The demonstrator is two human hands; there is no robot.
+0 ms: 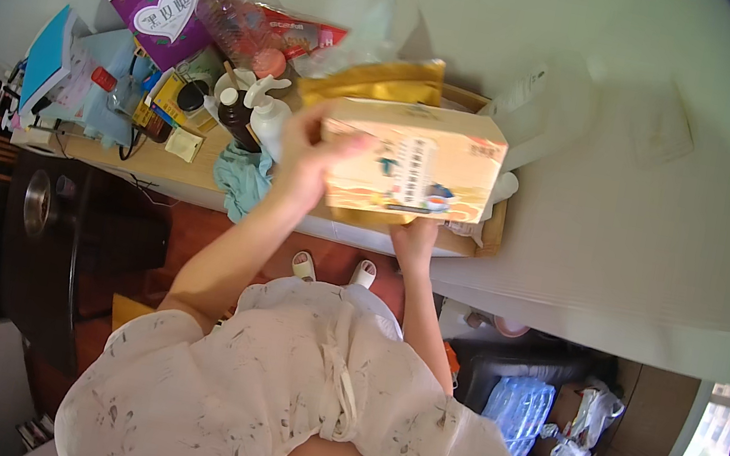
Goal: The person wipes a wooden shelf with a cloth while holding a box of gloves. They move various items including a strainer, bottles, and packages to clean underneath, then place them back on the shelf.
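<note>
An orange-and-cream cardboard box with printed pictures and writing (451,170) is held up in front of me. My left hand (319,155) grips its left end, the thumb across the front face. Behind and below the box shows gold foil packaging (382,82), partly hidden. My right hand (416,236) is beneath the box's lower edge, near the gold packaging; its fingers are hidden, and what they hold cannot be told. Under both lies a wooden tray or open drawer (495,232) with white items inside. White and brown pump or spray bottles (270,121) stand left of my left hand.
A purple bag (163,6), a large clear plastic jug (226,20) and a red packet (303,33) stand against the wall. A teal cloth (241,182) hangs over the counter's front edge (190,188). A dark table (41,261) is at left; bundled water bottles (517,413) are at lower right.
</note>
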